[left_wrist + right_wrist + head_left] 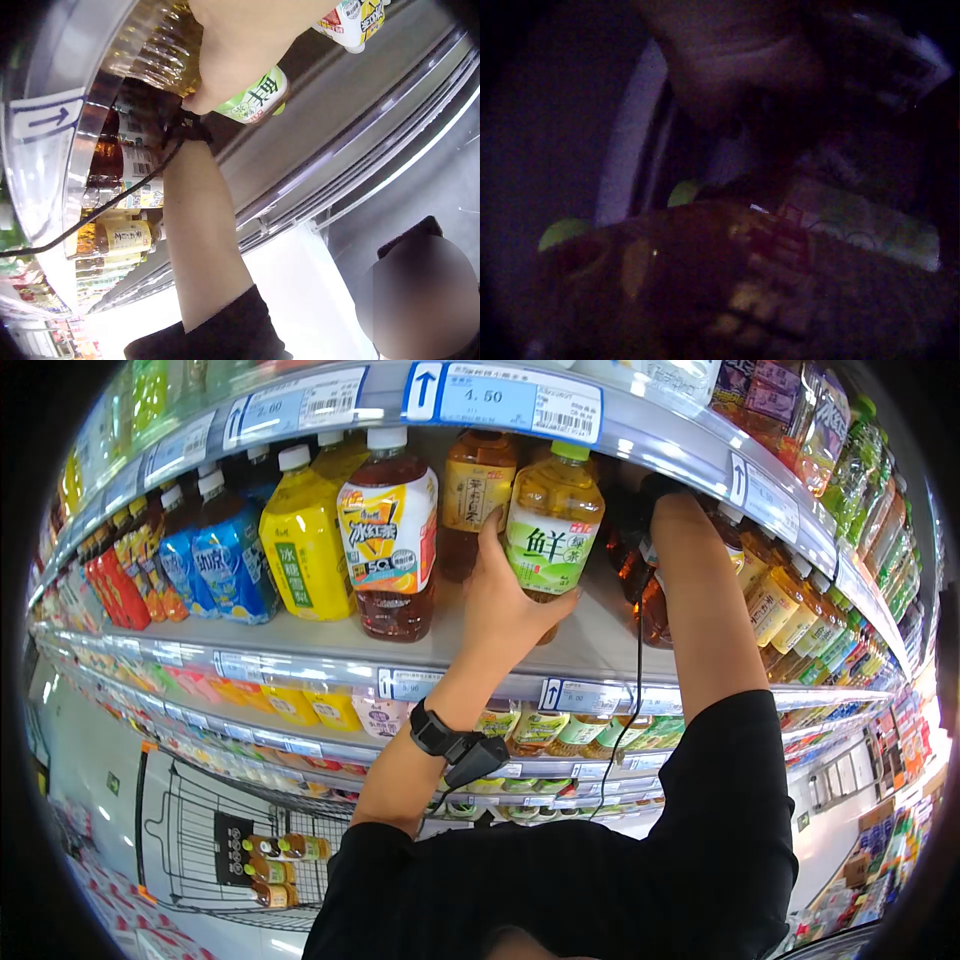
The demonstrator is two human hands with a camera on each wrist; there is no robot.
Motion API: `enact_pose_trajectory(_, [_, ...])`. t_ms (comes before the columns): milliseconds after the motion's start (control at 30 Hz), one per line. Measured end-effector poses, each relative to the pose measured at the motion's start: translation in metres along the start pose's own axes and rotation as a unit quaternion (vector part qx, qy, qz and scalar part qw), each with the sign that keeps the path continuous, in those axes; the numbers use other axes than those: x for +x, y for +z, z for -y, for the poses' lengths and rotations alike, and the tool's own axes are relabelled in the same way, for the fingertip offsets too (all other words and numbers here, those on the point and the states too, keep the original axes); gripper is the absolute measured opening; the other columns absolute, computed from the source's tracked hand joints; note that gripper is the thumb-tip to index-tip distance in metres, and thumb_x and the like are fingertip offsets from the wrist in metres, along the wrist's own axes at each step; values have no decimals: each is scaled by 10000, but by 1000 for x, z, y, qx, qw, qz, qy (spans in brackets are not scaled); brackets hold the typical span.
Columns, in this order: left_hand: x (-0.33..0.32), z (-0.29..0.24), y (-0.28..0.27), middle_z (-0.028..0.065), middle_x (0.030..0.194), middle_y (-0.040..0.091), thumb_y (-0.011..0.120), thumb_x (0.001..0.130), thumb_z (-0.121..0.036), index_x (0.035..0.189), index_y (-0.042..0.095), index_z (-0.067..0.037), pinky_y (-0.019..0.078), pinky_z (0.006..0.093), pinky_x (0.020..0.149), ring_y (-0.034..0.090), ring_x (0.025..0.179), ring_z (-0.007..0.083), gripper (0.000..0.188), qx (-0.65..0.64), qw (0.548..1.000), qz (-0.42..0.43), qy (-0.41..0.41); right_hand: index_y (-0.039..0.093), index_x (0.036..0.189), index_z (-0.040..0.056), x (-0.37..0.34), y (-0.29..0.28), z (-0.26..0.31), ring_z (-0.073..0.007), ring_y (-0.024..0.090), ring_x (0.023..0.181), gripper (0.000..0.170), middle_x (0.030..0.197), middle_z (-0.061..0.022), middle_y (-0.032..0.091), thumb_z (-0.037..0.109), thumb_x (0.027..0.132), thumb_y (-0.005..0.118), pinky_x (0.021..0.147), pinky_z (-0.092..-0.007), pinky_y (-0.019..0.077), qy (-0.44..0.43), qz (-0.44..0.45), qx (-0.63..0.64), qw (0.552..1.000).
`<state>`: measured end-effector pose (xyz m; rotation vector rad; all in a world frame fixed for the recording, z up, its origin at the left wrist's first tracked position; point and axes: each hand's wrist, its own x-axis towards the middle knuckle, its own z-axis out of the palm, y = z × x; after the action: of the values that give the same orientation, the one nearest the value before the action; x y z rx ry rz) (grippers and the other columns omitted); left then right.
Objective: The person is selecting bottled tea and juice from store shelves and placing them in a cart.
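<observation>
In the head view my left hand (505,605) grips a green tea bottle (555,525) with a light-green cap and a green-and-white label, thumb and a finger on either side of it. The bottle leans at the shelf front; in the left wrist view its label (259,97) shows past the hand. My right arm (705,580) reaches deep into the same shelf to the right. In the dark right wrist view the right hand (735,75) is near amber bottles (675,277) with green caps (564,234); its fingers are hidden, and I cannot tell whether it holds anything.
Left of the green tea stand an iced tea bottle (388,540), a yellow bottle (308,540) and blue bottles (235,550). An amber tea bottle (475,495) stands behind. The upper shelf's price-tag edge (505,400) overhangs. A cart (180,860) with several bottles stands lower left; a cable (638,650) hangs between the arms.
</observation>
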<state>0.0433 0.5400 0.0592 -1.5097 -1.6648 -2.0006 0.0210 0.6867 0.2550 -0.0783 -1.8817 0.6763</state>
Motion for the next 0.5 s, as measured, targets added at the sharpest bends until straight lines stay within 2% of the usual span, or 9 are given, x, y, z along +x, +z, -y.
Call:
enact_pose_trajectory(67, [1, -3, -1, 221, 1225, 521, 830, 602, -181, 1385, 188, -28, 440, 403, 938, 548, 1114, 331, 1023, -25, 1000, 7, -6, 478, 1237, 2, 4, -4, 0, -367, 526, 1105, 507, 1201, -235, 543, 294, 843, 608, 903, -418, 444, -6, -12, -4, 1000])
enact_pose_trajectory(167, [1, -3, 0, 229, 1169, 540, 817, 583, -258, 1366, 231, 4, 437, 453, 906, 559, 1065, 369, 1012, -27, 1000, -4, -6, 481, 1233, 0, 3, -6, -3, -370, 526, 1105, 507, 1198, -237, 544, 296, 841, 609, 903, -419, 443, -6, -24, -8, 1000])
enact_pose_trajectory(267, [1, -3, 0, 228, 1162, 542, 818, 586, -242, 1363, 233, 6, 447, 448, 895, 565, 1054, 365, 1004, -11, 1000, -6, 0, 485, 1229, -2, -2, -8, -8, -373, 526, 1105, 508, 1195, -240, 546, 298, 839, 611, 904, -419, 443, 0, -37, -13, 999])
enact_pose_trajectory(367, [1, -10, -3, 214, 1223, 519, 829, 613, -172, 1381, 209, -17, 446, 395, 929, 552, 1107, 323, 999, -21, 999, 14, -24, 488, 1225, -4, -4, -10, -8, -375, 526, 1104, 508, 1192, -243, 547, 299, 837, 612, 905, -420, 442, -2, -51, -13, 999])
enact_pose_trajectory(500, [1, -11, -3, 208, 1236, 510, 830, 612, -168, 1381, 208, -15, 449, 392, 926, 553, 1106, 311, 1001, -30, 999, 14, -15, 492, 1220, -7, 1, -13, -6, -379, 526, 1104, 509, 1188, -247, 549, 302, 834, 614, 905, -421, 441, -12, -65, -17, 998])
